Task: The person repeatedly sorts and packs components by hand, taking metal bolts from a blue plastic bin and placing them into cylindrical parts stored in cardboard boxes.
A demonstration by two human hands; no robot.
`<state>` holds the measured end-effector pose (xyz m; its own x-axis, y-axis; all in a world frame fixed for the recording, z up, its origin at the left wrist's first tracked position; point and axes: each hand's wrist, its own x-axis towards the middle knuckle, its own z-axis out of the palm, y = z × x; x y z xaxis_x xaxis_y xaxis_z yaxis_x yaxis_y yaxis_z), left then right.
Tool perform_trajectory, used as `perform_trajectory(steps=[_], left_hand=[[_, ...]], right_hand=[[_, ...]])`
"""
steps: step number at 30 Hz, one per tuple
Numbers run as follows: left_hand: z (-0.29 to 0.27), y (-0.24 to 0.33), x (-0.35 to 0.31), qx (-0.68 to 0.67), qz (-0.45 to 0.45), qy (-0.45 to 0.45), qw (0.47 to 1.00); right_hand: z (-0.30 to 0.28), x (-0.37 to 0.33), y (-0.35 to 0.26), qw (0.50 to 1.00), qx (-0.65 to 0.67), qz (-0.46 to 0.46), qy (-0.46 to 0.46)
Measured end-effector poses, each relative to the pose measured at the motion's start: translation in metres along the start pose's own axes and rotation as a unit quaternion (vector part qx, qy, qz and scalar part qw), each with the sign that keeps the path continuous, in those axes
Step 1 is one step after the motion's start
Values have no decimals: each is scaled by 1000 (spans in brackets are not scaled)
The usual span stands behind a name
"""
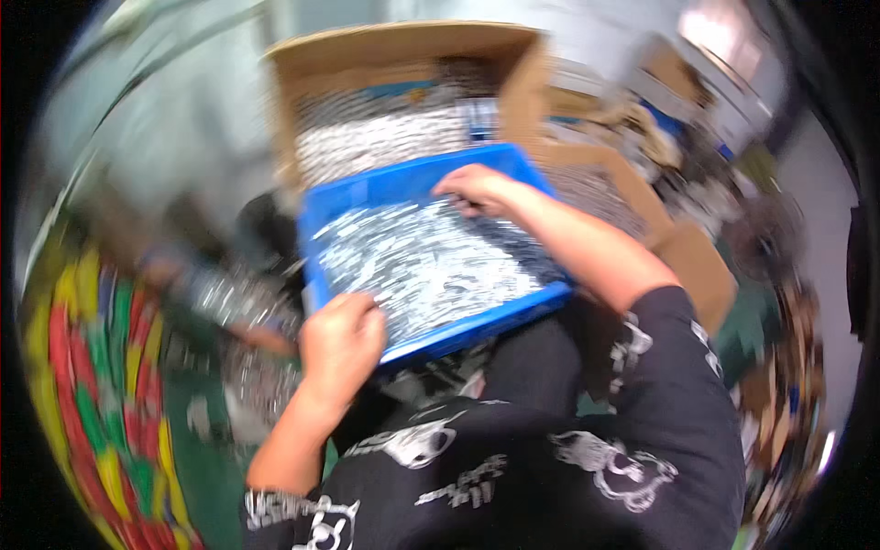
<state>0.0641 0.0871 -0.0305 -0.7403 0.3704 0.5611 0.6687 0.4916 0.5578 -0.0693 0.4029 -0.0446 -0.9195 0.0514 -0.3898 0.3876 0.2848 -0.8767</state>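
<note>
A blue plastic bin (pixel 478 326) sits tilted in front of me, full of small, shiny, silvery pieces (pixel 426 266) too blurred to name. My left hand (pixel 344 337) is closed on the bin's near left edge, with the thumb side toward the contents. Over the far right part of the bin is my right hand (pixel 478 190), its fingers curled down at the pieces. Whatever those fingers hold, if anything, is hidden and smeared.
Behind the bin stands an open cardboard box (pixel 286 128) holding many pale, blurred pieces (pixel 380 142). Another open carton (pixel 701 275) with small pieces is at the right. Red, yellow and green long bundles (pixel 101 385) lie at the far left. Blurred clutter (pixel 683 128) fills the back right.
</note>
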Motion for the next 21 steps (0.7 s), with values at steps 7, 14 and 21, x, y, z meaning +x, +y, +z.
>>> perform_trajectory(steps=[7, 14, 21], left_hand=[[-4, -12, -12, 9, -33, 3, 999], [9, -28, -18, -9, -16, -2, 1000], [4, -21, -17, -54, -54, 37, 996]], right_hand=[[129, 47, -39, 762, -573, -301, 13], [109, 18, -38, 761, -484, -425, -83], [92, 30, -15, 797, -452, -389, 96]])
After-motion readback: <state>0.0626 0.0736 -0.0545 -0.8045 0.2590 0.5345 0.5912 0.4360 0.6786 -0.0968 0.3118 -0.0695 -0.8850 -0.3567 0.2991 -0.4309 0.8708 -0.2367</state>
